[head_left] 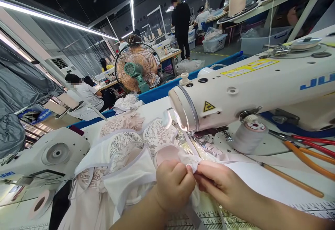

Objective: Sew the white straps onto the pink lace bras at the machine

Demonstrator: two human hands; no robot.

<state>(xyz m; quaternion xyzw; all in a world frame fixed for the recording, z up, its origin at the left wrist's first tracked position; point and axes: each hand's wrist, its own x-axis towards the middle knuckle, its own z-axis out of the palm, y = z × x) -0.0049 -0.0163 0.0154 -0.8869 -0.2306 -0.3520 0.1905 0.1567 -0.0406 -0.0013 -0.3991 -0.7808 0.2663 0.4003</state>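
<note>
My left hand (175, 184) is closed in a fist on the edge of a pale lace bra (167, 153) in front of the sewing machine (251, 80). Close beside it, my right hand (225, 188) pinches the same bra's edge between thumb and fingers. The held edge lies a little in front of the machine's lit needle area, and the fingers hide part of the fabric. More white and beige lace bras (125, 149) are heaped to the left of my hands, some overlapping the held one.
Right of my hands lie a thread spool (250, 137), orange-handled scissors (306, 153) and a wooden-handled tool (293, 179). A second sewing machine (52, 149) and a tape roll (42, 203) are at left. Beyond stand a large fan (138, 67) and a person in black (181, 24).
</note>
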